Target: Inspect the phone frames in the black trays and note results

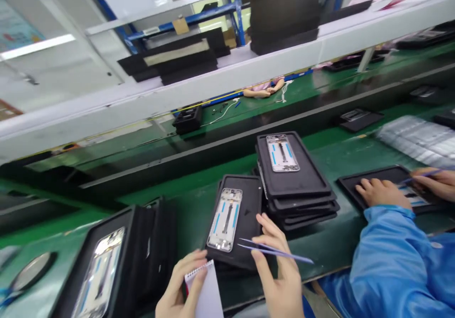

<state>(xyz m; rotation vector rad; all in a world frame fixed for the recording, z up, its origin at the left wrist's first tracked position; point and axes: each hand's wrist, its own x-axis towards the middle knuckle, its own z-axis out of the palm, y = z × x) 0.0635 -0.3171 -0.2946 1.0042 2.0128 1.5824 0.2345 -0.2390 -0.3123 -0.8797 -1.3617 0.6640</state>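
Note:
My left hand (185,287) pinches a white sheet or pad (209,295) with a toothed, dark-marked top edge; a bit of red shows beneath it. Between the thumb and fingers of my right hand (279,266) is a pair of purple tweezers (284,253), its two tips apart and pointing left. Just beyond both hands lies a silver phone frame (225,219) with blue strips and a dark central ribbon. It rests in a black tray (249,195), and the tweezer tips are near its lower right side. Nothing is visible between the tips.
Stacked black trays (302,185) with another phone frame (282,153) stand behind right. More trays (133,223) are at left, beside a round dark-rimmed object (31,271). At right, a co-worker in a blue sleeve (387,256) works over a tray. Another person's arms (263,92) rest across the line.

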